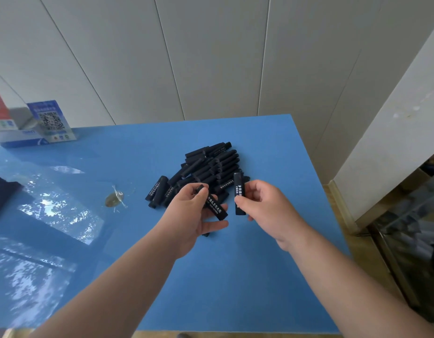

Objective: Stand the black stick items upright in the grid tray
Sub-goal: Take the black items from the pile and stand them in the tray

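Both hands are being held just above the near edge of the pile of black sticks (206, 167), which is lying on the blue table (235, 276) and is being used as the landmark. One black stick with white lettering (214, 203) is being gripped by the left hand (194, 215), the thumb and curled fingers being closed round it so that it is slanting down toward the right, on the near left side of the pile. A second lettered stick (240, 196) is being pinched nearly upright by the right hand (267, 206), on the near right side of the pile, and the two held sticks are being kept apart. Well to the left of the pile, a crumpled clear wrapper (116, 197) is lying on the table. Far to the left and behind the pile, a blue card with a QR code (51, 120) is being propped against a box (13, 128). No grid tray can be made out.
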{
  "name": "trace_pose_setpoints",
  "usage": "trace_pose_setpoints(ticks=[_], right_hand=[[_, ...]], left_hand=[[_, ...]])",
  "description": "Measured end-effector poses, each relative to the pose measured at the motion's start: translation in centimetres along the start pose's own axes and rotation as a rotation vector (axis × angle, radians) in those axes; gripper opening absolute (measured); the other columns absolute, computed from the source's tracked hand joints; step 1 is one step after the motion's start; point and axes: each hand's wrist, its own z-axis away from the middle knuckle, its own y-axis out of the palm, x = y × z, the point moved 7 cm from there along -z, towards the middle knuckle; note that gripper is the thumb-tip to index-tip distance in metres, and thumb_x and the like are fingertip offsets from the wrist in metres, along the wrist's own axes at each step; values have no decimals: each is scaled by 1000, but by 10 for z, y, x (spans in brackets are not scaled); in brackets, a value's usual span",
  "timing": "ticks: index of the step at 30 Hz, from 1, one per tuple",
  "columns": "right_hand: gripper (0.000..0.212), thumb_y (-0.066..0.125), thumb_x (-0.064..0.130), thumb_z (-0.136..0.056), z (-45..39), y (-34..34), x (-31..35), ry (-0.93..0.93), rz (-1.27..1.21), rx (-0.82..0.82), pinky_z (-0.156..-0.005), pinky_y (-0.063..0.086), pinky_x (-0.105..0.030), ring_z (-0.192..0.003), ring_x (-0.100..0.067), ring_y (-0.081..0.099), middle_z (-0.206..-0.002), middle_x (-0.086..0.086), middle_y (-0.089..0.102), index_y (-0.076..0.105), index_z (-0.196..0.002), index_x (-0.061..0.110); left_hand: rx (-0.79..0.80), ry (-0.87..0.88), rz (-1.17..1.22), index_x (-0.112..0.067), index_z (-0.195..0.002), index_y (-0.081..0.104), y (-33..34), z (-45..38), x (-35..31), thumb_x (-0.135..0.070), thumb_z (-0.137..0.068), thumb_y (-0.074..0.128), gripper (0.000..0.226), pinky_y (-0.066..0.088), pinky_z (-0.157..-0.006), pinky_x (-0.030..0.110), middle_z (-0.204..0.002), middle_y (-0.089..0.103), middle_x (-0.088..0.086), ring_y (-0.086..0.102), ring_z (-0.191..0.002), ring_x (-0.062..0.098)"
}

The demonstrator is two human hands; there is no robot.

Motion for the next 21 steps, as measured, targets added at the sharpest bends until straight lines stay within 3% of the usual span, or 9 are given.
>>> trace_pose_setpoints(ticks=[3,7,10,15,21], right_hand=[[10,66,26,-87,0,15,2,-16,-51,60,-63,51,-19,-73,-1,65,-85,12,73,68,-96,29],[14,69,26,-86,-6,38,6,-38,-64,90,-73,51,-25,-81,-7,67,-90,9,74,68,-100,28],[8,66,26,-94,-9,63,13,-52,-65,130,-68,52,-20,-74,-1,65,-84,14,73,68,-101,26],[8,64,31,-97,-10,112,29,-80,-23,185,-64,54,-20,-73,-2,65,-80,11,71,69,-99,26],[5,68,33,-95,-1,195,50,-148,26,244,-63,54,-19,-79,-3,69,-89,11,74,70,-99,32]], left_hand=[[14,14,-67,-11,-120,58,-10,6,-3,-7,-98,59,22,60,-67,39,-98,68,12,75,-90,28],[-51,44,-107,-3,-116,60,-39,14,-8,-7,-94,65,23,60,-66,32,-101,75,11,75,-89,25],[-94,69,-117,-3,-109,63,-69,22,-13,-11,-96,64,16,59,-69,30,-99,74,14,74,-89,25],[-122,117,-79,-9,-106,69,-121,36,-24,-6,-96,62,13,59,-70,28,-93,72,9,74,-87,23],[-202,218,-176,-26,-104,74,-207,73,-43,-20,-93,69,14,52,-75,26,-102,77,-3,72,-98,13]])
